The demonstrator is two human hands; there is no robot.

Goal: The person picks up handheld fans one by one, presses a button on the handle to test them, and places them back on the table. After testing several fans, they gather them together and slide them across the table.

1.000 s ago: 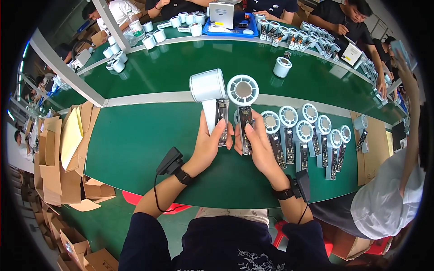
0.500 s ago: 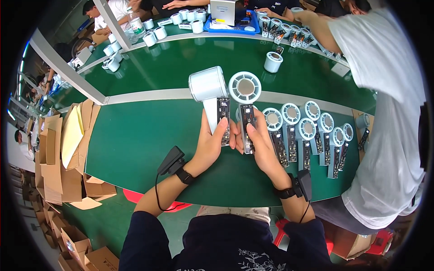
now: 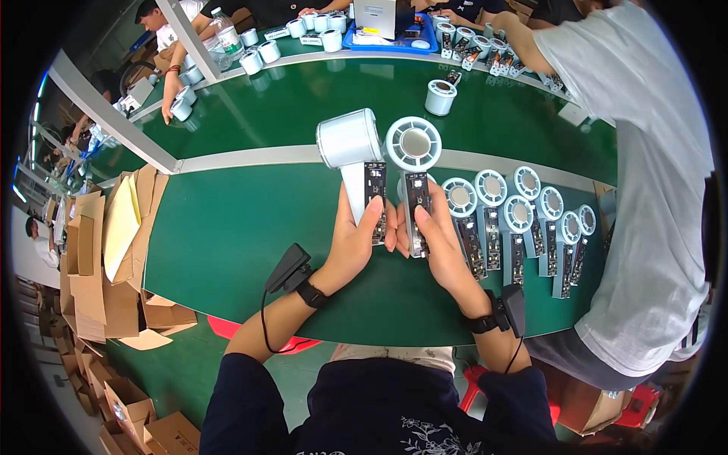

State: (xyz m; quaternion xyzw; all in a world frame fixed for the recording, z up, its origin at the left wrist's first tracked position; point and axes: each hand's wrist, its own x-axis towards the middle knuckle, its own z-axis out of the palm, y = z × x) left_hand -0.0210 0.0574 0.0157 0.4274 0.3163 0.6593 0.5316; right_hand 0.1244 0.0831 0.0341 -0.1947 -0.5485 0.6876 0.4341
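My left hand (image 3: 350, 246) is closed around the handle of a pale blue-white handheld fan (image 3: 347, 139), its thumb pressing on the dark circuit board (image 3: 374, 182) exposed along the handle. That fan's round head is turned sideways. Beside it, my right hand (image 3: 442, 246) grips a second handheld fan (image 3: 414, 142), whose spoked grille faces up. The right thumb lies on this fan's bare circuit board (image 3: 416, 189). Both boards show small lit digits. The two handles stand upright side by side, and the fingertips of both hands nearly meet between them.
Several similar fans (image 3: 518, 214) lie on the green table (image 3: 227, 250) to my right, close to a co-worker in a grey shirt (image 3: 652, 189). Beyond the metal rail is a green conveyor (image 3: 280, 114) with a lone fan (image 3: 440, 97). Cardboard boxes (image 3: 87, 265) stand at left.
The lone fan on the conveyor has shifted left. At far left, a co-worker's arm has reached down to the white fan heads. My hands and both held fans have hardly moved.
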